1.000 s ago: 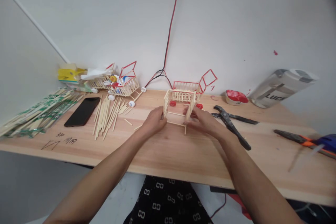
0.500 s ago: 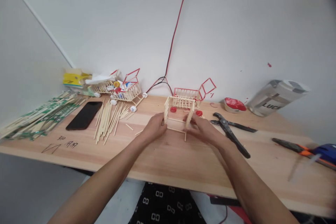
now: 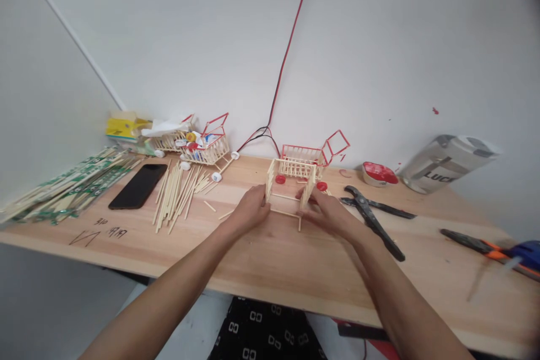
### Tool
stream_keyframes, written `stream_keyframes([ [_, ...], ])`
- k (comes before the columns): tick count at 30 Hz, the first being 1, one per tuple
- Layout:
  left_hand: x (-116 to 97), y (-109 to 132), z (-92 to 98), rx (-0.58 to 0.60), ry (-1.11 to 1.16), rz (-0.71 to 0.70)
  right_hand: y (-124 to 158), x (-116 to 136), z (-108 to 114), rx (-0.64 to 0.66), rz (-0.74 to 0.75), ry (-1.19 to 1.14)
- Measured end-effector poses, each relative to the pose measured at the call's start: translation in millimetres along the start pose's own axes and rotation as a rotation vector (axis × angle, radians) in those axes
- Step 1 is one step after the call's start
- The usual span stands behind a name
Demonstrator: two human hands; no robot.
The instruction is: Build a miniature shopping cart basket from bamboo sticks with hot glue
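Between my hands a small frame of glued wooden sticks [image 3: 286, 213] stands on the table, with two slatted sides joined by crossbars. My left hand [image 3: 255, 205] closes on its left side, fingers partly hidden behind the slats. My right hand [image 3: 323, 208] grips the right side, thumb in front and fingers behind. Just beyond the frame is a finished-looking miniature stick cart [image 3: 301, 153] with a red rim, red handle and red wheels [image 3: 322, 186]. Loose wooden sticks [image 3: 175, 197] lie in a pile to the left of my left hand.
Pliers [image 3: 373, 222] lie right of my right hand, near a red-stained small bowl [image 3: 379, 174] and a tilted container [image 3: 451, 163]. Farther right is an orange-and-blue tool [image 3: 498, 250]. Leftward are a phone [image 3: 138, 186], packaged chopsticks [image 3: 71, 188] and a filled white-wheeled cart [image 3: 206, 153].
The view has shifted slightly, moving everything a little right and down in the picture. Both hands keep their hold on the stick frame, which stays in about the same place.
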State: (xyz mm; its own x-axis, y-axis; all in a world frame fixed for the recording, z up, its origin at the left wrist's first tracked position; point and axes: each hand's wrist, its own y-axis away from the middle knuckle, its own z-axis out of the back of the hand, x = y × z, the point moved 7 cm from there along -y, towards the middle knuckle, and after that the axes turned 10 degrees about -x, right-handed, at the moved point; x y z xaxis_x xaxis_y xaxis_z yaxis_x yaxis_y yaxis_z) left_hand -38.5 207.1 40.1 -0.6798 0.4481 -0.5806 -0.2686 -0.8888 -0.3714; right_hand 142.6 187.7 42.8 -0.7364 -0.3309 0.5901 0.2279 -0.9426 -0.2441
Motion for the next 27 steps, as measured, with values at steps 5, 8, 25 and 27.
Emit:
stream_keyframes([
  [5,-0.2,-1.0,0.1,0.009,0.021,0.000,0.7,1.6,0.9,0.007,0.001,0.011],
  [8,1.5,-1.1,1.0,0.013,0.036,0.014,0.2,1.5,0.5,0.008,0.002,0.009],
  [25,-2.1,-5.0,15.8,-0.064,0.483,0.005,1.3,-6.0,2.6,0.034,0.023,0.015],
  [27,-8.6,-3.6,17.2,-0.059,0.518,-0.037,1.0,-6.3,2.4,0.029,0.029,0.007],
])
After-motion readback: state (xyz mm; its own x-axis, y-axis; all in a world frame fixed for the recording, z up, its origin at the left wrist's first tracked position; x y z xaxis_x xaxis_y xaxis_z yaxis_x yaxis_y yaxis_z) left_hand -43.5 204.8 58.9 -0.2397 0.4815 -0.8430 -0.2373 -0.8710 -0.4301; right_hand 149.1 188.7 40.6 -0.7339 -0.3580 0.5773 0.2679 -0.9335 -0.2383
